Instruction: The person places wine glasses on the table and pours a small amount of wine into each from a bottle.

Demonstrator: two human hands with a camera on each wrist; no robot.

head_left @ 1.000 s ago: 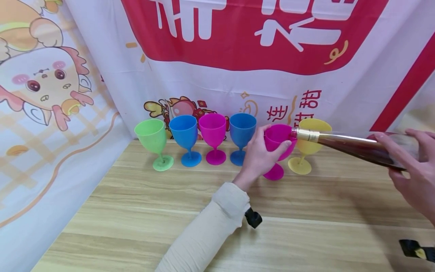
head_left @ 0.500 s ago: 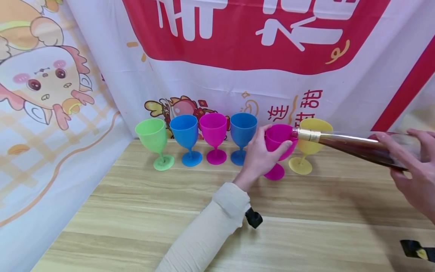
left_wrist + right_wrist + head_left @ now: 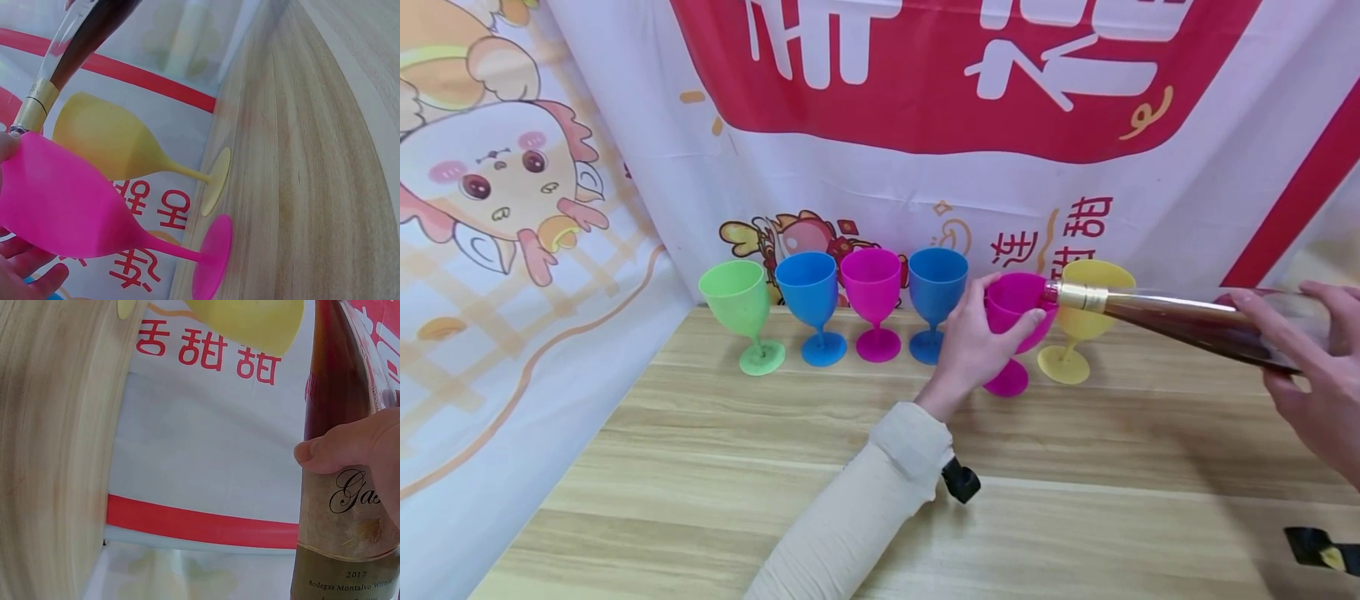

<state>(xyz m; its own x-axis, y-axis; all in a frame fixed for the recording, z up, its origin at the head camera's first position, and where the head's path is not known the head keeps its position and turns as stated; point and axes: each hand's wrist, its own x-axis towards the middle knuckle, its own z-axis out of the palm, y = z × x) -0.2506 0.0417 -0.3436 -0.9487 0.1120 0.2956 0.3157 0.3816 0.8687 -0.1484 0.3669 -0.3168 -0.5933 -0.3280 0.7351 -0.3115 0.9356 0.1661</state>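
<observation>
My left hand (image 3: 981,337) grips the bowl of a magenta goblet (image 3: 1021,310), thumb on the near side. The goblet stands upright on the table, its foot and stem showing in the left wrist view. From the right, my right hand (image 3: 1318,375) holds a wine bottle (image 3: 1195,321) nearly level, its gold-collared mouth at the goblet's rim. Dark red liquid lies along the bottle's lower side. In the right wrist view the thumb presses across the bottle (image 3: 344,506) above its cream label. A yellow goblet (image 3: 1093,312) stands just behind the bottle neck. The inside of the magenta goblet is hard to make out.
To the left stand a green goblet (image 3: 735,304), a blue goblet (image 3: 807,292), another magenta goblet (image 3: 871,287) and a second blue goblet (image 3: 937,287) in a row. A printed cloth (image 3: 850,183) hangs right behind them. The wooden table (image 3: 737,467) stretches toward me.
Both hands, the bottle and the goblet hold almost the same places; the view shifts only very slightly.
</observation>
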